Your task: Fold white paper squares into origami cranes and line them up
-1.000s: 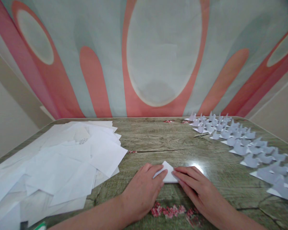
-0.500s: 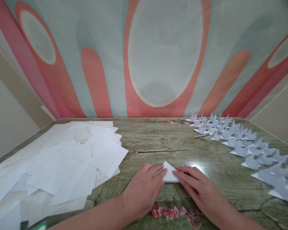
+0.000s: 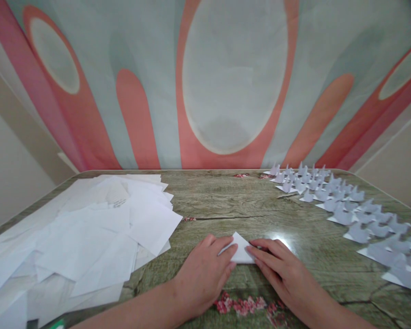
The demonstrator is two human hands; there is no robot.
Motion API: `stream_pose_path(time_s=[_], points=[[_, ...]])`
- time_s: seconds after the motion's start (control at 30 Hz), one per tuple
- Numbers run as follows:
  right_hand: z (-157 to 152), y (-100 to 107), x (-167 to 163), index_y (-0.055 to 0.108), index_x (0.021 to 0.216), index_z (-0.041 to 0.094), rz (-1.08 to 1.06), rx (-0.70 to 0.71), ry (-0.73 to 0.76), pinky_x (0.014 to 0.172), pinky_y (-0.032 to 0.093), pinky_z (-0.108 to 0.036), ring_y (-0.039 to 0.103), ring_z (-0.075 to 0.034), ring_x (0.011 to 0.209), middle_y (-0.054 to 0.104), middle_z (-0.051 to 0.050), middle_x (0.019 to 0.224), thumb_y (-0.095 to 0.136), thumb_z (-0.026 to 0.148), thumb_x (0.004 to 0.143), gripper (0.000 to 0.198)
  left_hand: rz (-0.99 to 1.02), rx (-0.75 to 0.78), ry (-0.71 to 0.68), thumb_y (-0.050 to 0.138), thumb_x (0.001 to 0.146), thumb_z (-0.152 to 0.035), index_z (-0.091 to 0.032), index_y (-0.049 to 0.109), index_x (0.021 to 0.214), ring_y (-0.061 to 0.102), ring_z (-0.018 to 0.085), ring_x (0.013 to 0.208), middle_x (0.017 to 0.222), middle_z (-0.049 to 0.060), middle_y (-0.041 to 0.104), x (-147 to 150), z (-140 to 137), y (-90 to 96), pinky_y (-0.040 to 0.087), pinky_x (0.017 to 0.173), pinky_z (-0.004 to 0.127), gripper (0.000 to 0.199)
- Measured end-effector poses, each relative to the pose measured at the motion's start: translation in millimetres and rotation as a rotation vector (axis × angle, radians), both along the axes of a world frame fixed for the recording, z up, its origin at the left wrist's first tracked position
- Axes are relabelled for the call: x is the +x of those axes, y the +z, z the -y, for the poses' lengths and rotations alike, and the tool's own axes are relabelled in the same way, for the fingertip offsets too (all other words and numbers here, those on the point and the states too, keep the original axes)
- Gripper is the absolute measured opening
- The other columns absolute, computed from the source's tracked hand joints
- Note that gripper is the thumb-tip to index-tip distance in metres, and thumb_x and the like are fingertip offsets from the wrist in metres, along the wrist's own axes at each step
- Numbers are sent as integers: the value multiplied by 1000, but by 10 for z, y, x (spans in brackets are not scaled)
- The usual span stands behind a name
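A small piece of white folded paper [image 3: 240,249] lies on the table in front of me, its pointed top facing away and a straight edge towards me. My left hand [image 3: 206,270] holds its left side, with the fingertips resting over the paper and the thumb by the near edge. On the opposite side, my right hand [image 3: 283,268] has its fingers together on the right corner. Both hands cover the paper's side corners, so only its middle shows.
Loose white sheets [image 3: 99,237] are heaped on the left of the wood-patterned table [image 3: 208,196]. Along the right stand rows of several folded white paper birds [image 3: 342,214]. A patterned wall covering [image 3: 236,82] rises behind the table. Something green [image 3: 57,325] peeks out at the lower left.
Both hands keep their places on the folded paper, with hardly any finger movement. The whole view has shifted very slightly.
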State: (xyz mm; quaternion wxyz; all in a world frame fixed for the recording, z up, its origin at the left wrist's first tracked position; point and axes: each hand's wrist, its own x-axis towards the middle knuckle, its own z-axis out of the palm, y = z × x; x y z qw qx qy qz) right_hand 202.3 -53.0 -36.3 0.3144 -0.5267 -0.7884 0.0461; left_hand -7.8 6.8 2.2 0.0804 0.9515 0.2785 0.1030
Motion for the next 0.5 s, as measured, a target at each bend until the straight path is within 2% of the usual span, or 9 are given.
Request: stream_pose_path(time_s=[0.3,0.5], points=[[6,-9,9,58,112,23,27,-35,17,79,52,-37,55,-20,97,58,-9,107,43,16,89,29,-36,-27,20,42,90,-30,-23,47,121,48,20,97,124,3,51,-5,-6,7,39,88,36,32],[16,31,-17,58,112,24,120,21,-8,81,50,-40,55,-22,98,60,-8,108,48,20,86,28,-48,22,17,46,89,-33,-23,48,121,48,20,94,121,4,53,-1,-1,-4,39,86,36,34]])
